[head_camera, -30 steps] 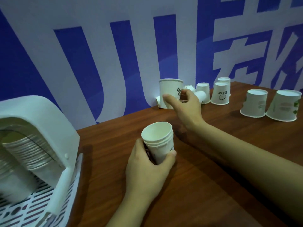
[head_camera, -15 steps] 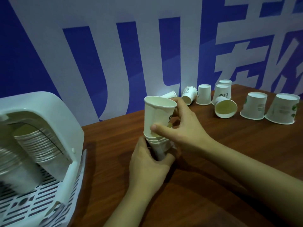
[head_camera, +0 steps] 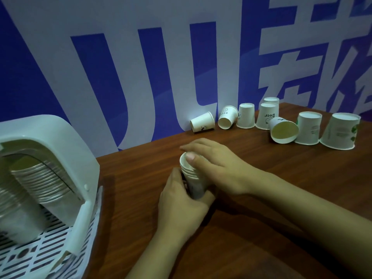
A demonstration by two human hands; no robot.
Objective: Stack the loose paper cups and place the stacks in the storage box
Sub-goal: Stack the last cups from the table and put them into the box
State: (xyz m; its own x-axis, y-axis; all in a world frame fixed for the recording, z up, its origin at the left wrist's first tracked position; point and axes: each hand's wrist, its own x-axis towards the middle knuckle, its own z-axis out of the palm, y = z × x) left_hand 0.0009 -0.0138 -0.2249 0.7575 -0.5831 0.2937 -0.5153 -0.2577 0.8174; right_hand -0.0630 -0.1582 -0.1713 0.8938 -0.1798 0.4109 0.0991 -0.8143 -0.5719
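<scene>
Table (head_camera: 261, 188): brown wood-grain top that runs back to a blue and white printed wall; it carries everything here.
Storage box (head_camera: 50, 141): white, with a slotted base, at the table's left edge; a long nested row of cups (head_camera: 38, 178) already lies on its side within it.
Loose cups: eight of them strung along the far edge toward the far right corner. Five stand mouth down, among them one printed "Bear" (head_camera: 267, 116) and the largest (head_camera: 341, 130) nearest the right edge. Three lie on their sides: one (head_camera: 202, 122) against the wall, one (head_camera: 227, 117) just beside it, and one (head_camera: 283, 130) with its mouth facing the camera.
Stack in hand (head_camera: 191, 174): upright near the table's middle, several rims showing one above another.
Left hand (head_camera: 181, 200): fingers curled round the lower part of the stack, gripping it steady.
Right hand (head_camera: 211, 164): laid over the stack's mouth, thumb on the rim and fingers stretched flat, pressing down rather than clasping.
Step in hand: by the look of it, seating the top cup into the stack.
Next move: likely a reach of the right hand to the far edge for another cup; those lying down or inverted need turning mouth up first, while the left hand keeps the stack upright.
</scene>
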